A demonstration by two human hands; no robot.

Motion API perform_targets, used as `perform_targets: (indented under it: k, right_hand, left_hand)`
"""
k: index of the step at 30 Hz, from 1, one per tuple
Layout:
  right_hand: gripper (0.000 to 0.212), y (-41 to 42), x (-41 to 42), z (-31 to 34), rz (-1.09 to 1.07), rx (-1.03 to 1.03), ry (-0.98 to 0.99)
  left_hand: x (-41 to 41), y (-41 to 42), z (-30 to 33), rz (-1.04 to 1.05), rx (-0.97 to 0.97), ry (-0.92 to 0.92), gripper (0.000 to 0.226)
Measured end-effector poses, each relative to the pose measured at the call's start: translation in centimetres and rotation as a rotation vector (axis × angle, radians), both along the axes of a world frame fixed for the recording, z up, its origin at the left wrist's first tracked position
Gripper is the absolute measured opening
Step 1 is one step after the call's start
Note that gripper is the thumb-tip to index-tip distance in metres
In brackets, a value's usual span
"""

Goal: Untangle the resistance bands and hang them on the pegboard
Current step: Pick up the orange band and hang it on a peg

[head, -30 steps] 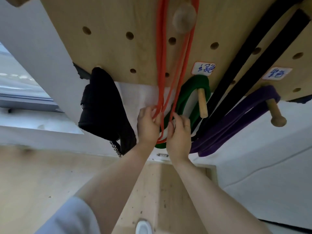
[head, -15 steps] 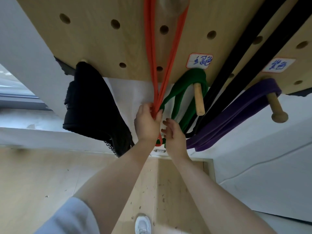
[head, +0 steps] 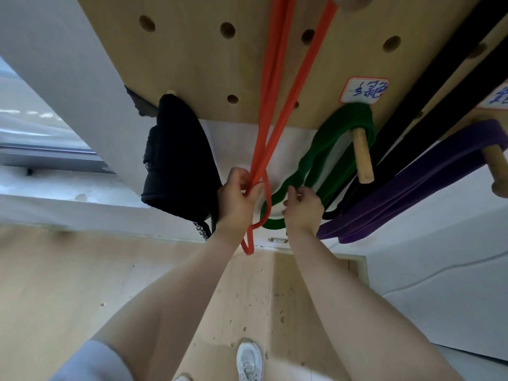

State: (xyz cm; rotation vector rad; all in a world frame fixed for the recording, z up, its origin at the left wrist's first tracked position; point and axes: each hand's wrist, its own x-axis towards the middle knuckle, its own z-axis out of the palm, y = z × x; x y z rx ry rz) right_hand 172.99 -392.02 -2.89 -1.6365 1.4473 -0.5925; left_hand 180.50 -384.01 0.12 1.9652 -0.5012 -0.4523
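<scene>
- Wooden pegboard (head: 209,64) overhead holds hanging bands.
- Left hand (head: 237,200) fingers grip the orange band (head: 272,105).
- Right hand (head: 303,209) fingers pinch the green band (head: 316,158).

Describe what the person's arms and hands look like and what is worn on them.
Both forearms are bare up to the hands. The left hand and right hand wear no gloves; no rings or watch are visible. A pale grey-blue fabric sleeve covers the left upper arm near the elbow. No sleeve shows on the right arm.
</scene>
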Motion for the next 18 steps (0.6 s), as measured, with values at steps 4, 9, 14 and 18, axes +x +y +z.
perform_targets:
  k: [4, 9, 14, 18]
  right_hand:
    - [0.023, -0.6, -1.9, 0.5, 0.004, -0.097, 0.163]
    - [0.021, -2.0, -5.1, 0.5, -0.014, -0.226, 0.313]
    - [0.021, -2.4, -5.6, 0.7, 0.066, -0.276, 0.341]
    - [0.024, -1.9, -5.5, 0.4, 0.176, -0.354, 0.428]
  left_hand:
    - [0.1, 0.0, 0.0, -0.008, 0.011, -0.002, 0.018]
    - [-0.5, -0.8, 0.3, 0.002, -0.013, 0.032, 0.027]
    - [-1.1, -2.8, -0.3, 0.049, 0.012, -0.024, 0.040]
    - [-1.2, -4.2, -1.7, 0.068, 0.055, -0.013, 0.041]
